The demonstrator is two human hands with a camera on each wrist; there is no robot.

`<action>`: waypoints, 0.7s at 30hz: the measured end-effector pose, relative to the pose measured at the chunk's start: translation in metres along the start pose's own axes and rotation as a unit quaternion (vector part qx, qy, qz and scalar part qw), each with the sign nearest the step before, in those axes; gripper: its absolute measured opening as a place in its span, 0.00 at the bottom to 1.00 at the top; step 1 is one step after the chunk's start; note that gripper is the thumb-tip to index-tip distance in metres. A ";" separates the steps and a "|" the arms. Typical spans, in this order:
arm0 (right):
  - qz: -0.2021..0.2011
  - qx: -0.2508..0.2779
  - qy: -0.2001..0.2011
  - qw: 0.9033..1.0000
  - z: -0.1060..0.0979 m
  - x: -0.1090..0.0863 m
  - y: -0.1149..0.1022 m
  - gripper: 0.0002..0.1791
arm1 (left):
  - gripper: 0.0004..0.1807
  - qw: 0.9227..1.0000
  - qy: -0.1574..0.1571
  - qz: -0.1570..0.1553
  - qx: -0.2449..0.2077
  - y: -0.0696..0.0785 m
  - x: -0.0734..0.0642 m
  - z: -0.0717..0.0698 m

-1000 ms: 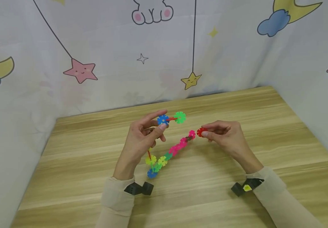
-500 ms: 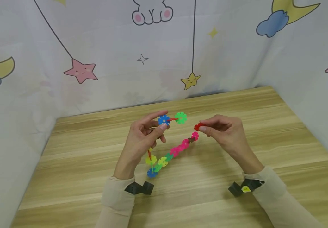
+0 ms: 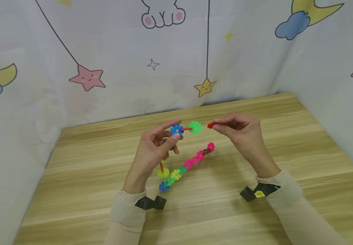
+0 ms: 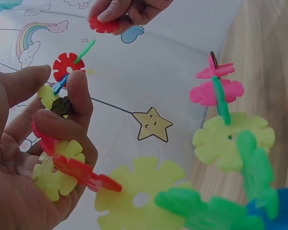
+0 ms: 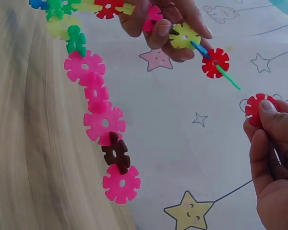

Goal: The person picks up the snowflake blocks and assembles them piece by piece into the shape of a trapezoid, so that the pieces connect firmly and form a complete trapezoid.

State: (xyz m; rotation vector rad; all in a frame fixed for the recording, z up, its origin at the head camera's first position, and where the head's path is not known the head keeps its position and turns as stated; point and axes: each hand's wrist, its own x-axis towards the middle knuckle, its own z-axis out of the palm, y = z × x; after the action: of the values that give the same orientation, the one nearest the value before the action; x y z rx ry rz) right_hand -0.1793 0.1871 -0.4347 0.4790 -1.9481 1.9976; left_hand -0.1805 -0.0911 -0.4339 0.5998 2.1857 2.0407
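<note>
A chain of snowflake discs in several colours hangs from my left hand [image 3: 153, 146], whose thumb and fingers pinch it near the blue disc [image 3: 177, 130]. Beyond that disc the chain runs through a red disc [image 4: 68, 67] to a green disc [image 3: 195, 127] at its free end. Its other part drops past a yellow disc [image 4: 139, 196] and a lower blue disc [image 3: 164, 186], then slants up right to a pink end disc [image 3: 210, 147]. My right hand [image 3: 242, 134] pinches a loose red disc [image 5: 260, 109] between thumb and forefinger, just right of the green disc and apart from it.
Under both hands lies a wood-grain table [image 3: 87, 170]. A white curtain [image 3: 127, 68] printed with stars, moons and clouds closes off the back and sides. Dark wrist cameras sit on both cuffs, the left camera [image 3: 159, 202] and the right camera [image 3: 247, 193].
My right hand has risen and moved slightly left with the red disc, from beside the pink end disc to beside the green one. My left hand and the chain have barely moved.
</note>
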 end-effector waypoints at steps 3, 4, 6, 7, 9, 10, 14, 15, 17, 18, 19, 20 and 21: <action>-0.014 0.020 -0.004 1.000 0.000 0.000 0.004 0.10 | 0.23 1.000 0.002 -0.003 0.000 -0.001 0.000 0.000; -0.018 0.022 -0.005 1.000 0.000 0.000 0.005 0.11 | 0.23 1.000 0.002 -0.004 0.001 -0.001 0.000 0.000; -0.024 0.026 -0.006 0.999 0.000 0.001 0.008 0.11 | 0.23 1.000 0.002 -0.005 0.002 -0.001 0.000 0.000; -0.026 0.028 -0.006 0.999 0.000 0.001 0.008 0.11 | 0.23 1.000 0.002 -0.005 0.002 -0.001 0.000 0.001; -0.030 0.030 -0.005 0.999 0.000 0.000 0.010 0.10 | 0.23 1.000 0.001 -0.004 0.004 -0.001 0.000 0.001; -0.031 0.028 -0.005 0.999 0.001 0.000 0.010 0.10 | 0.23 1.000 0.000 -0.003 0.004 -0.002 0.000 0.001; -0.029 0.022 -0.005 0.999 0.002 -0.001 0.010 0.10 | 0.23 1.000 -0.005 0.001 0.002 -0.003 0.000 0.003; -0.029 0.017 -0.004 0.999 0.002 -0.001 0.010 0.10 | 0.23 1.000 -0.006 0.002 0.001 -0.003 0.000 0.003; -0.028 0.018 -0.003 0.999 0.003 -0.001 0.010 0.10 | 0.23 1.000 -0.009 0.002 0.000 -0.003 0.001 0.004; -0.028 0.019 -0.002 0.999 0.003 -0.001 0.011 0.10 | 0.23 1.000 -0.010 0.002 0.000 -0.003 0.001 0.005; -0.028 0.022 -0.002 0.999 0.003 -0.001 0.011 0.10 | 0.23 1.000 -0.010 0.001 0.000 -0.003 0.001 0.005; -0.029 0.025 -0.003 0.999 0.004 -0.001 0.011 0.11 | 0.23 1.000 -0.010 0.000 0.000 -0.003 0.001 0.006; -0.031 0.026 -0.004 0.999 0.004 -0.001 0.011 0.11 | 0.23 1.000 -0.011 -0.001 0.000 -0.003 0.001 0.006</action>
State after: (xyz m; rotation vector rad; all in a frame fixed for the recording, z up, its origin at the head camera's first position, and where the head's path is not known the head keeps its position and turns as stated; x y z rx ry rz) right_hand -0.1831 0.1831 -0.4453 0.5527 -1.8656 2.0159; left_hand -0.1800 -0.0853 -0.4378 0.6158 2.1732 2.0244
